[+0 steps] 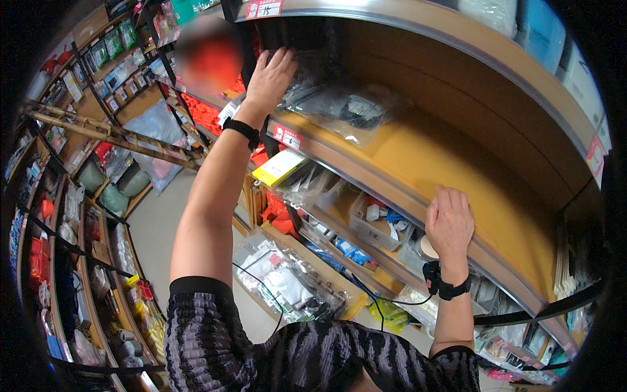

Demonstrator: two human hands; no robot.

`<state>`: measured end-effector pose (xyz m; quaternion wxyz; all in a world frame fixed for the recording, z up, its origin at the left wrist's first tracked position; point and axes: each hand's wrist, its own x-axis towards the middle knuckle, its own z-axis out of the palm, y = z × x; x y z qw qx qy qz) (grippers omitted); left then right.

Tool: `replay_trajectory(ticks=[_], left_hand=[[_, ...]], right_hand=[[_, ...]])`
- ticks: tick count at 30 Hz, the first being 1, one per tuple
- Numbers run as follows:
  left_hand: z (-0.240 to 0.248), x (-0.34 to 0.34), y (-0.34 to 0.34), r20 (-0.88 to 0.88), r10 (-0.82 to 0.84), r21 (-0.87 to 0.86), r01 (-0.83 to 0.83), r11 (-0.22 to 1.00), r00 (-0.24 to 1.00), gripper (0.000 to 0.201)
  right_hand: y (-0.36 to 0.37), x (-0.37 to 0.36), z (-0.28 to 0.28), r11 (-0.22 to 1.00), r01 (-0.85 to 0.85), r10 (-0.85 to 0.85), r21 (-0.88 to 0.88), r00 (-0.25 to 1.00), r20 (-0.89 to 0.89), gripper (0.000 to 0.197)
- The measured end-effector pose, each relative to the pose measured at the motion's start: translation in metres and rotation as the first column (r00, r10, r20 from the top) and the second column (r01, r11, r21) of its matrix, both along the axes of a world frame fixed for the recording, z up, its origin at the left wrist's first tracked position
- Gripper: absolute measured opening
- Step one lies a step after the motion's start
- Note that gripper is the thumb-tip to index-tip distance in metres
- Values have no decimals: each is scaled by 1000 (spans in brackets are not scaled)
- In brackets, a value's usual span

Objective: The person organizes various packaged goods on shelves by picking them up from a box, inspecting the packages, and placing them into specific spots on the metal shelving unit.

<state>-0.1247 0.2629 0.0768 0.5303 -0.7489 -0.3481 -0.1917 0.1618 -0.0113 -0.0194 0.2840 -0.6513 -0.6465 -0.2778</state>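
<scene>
My left hand reaches up to the left end of a wooden shelf, its fingers stretched out and a little apart. Close by on that shelf lie clear plastic bags with something dark inside. No held thing shows in this hand, though its palm side is hidden. My right hand rests over the shelf's front edge, fingers laid forward onto the board with nothing seen in them. Each wrist wears a black band, and a cable runs from the right one.
Below are shelves with clear bins and a yellow-and-white packet. A box of bagged goods stands lower down. Packed shelves line the left, with bamboo poles slanting across. An upper shelf overhangs; red goods lie beyond my left hand.
</scene>
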Motion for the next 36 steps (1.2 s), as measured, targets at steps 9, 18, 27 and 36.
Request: replay_trajectory(ticks=[9,18,27,36], left_hand=[[13,-7,-29,273,-362,11,373,928,891,35],[-151,-71,-172,908,109,-406,782,472,405,27],[-440,-169,-303,315,940,-654,747,117,129,59],[-478,-118,-314,-80,990,-290,953,88,-116,101]], right_hand=[[10,3,6,1000,13,-14,18,999,31,18],[19,27,-5,997,40,-37,-68,998,54,24],[1,-18,-4,929,-222,315,295,894,-319,22],[22,-149,-257,253,-788,167,-561,607,-777,54]])
